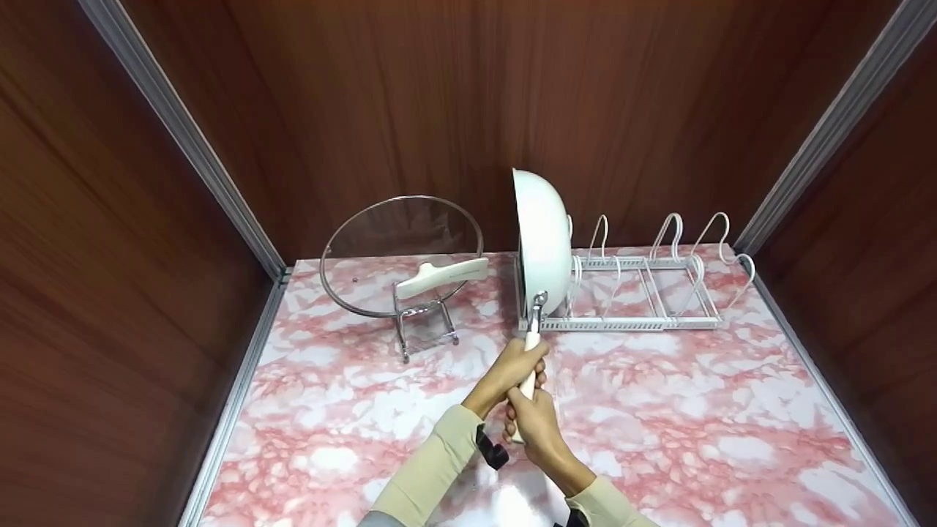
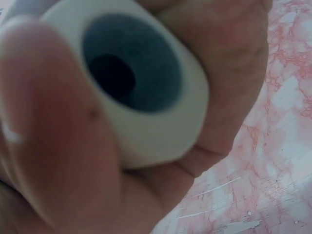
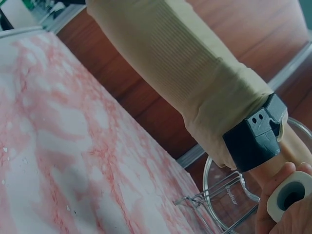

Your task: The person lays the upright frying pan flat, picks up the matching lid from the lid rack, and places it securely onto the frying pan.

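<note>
A pale wok-shaped pan (image 1: 543,234) stands on its side at the left end of a white wire rack (image 1: 662,322), its handle pointing toward me. My left hand (image 1: 518,364) grips the white handle (image 1: 532,341) nearer the pan. Below it, my right hand (image 1: 536,419) holds the same handle close to its end. The hollow handle end (image 2: 192,122) fills much of the left wrist view, with fingers curled around it. In the right wrist view, the handle end (image 3: 276,207) shows beside fingers and the left sleeve. Whether the pan's base touches the rack is hidden.
Left of the pan, a glass lid (image 1: 366,241) with a white handle (image 1: 442,277) leans upright in a small chrome stand (image 1: 426,310). Brown wood-look panels (image 1: 410,95) enclose the back and sides of the pink-and-white marbled table (image 1: 329,410). More rack loops (image 1: 677,234) stand right of the pan.
</note>
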A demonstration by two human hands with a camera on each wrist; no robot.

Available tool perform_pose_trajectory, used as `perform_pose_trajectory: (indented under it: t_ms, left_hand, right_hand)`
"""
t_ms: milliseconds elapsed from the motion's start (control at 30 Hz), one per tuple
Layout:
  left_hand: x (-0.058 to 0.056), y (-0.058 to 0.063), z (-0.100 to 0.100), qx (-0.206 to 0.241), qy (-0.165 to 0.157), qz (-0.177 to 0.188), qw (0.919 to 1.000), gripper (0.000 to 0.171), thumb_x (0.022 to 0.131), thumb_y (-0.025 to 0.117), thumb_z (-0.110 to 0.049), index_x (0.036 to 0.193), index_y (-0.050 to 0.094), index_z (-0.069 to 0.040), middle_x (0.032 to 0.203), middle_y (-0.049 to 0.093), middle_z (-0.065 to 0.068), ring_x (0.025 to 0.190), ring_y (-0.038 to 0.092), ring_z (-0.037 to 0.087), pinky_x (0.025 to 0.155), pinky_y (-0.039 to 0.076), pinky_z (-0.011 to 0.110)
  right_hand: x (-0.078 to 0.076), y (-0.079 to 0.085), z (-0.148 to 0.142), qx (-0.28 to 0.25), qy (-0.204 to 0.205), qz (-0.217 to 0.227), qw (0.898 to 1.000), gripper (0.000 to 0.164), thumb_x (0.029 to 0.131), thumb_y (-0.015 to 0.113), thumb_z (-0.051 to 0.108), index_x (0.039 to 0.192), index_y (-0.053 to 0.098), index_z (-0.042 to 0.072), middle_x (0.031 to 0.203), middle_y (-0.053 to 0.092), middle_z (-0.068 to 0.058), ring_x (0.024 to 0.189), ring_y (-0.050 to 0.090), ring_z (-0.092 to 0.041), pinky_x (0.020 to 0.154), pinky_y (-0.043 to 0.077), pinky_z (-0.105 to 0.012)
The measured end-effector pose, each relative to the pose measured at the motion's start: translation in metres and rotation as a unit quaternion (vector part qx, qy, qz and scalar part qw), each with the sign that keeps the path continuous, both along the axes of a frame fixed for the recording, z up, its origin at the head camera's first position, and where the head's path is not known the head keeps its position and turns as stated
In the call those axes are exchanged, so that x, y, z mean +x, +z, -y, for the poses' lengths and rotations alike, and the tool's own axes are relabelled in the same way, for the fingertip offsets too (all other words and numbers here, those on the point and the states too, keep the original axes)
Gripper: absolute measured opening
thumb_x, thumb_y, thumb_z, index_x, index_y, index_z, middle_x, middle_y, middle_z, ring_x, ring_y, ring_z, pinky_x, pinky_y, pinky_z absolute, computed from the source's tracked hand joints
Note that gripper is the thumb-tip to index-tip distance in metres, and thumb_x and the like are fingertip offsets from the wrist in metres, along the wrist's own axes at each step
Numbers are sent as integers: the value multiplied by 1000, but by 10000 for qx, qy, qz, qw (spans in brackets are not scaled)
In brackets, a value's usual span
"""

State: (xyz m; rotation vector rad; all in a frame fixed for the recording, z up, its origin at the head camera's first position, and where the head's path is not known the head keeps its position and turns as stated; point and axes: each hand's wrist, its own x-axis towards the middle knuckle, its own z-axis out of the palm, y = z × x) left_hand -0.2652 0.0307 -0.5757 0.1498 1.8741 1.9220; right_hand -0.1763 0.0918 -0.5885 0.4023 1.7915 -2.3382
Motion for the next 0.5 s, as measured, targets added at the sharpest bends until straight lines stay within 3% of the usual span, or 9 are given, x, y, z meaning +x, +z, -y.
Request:
perform_pose_trajectory:
  t_ms: [233, 500]
  left_hand:
    - [2, 1, -2, 156, 129, 17, 9998, 26, 99, 59, -18, 74, 53, -16, 56, 51, -6, 45, 52, 6, 43, 45, 20]
    - [3, 2, -1, 32, 56, -40, 10000, 28, 99, 59, -20, 72, 53, -17, 57, 52, -6, 46, 52, 6, 43, 44, 20]
  right_hand:
    - [0, -1, -1, 29, -31, -14, 10000, 14, 93, 53, 7, 80, 49, 8, 56, 46, 5, 39, 44, -8, 38, 43, -26]
    - [1, -1, -2, 24, 0, 51, 10000, 12, 95, 53, 8, 83, 50, 8, 56, 47, 5, 40, 44, -8, 39, 44, -27]
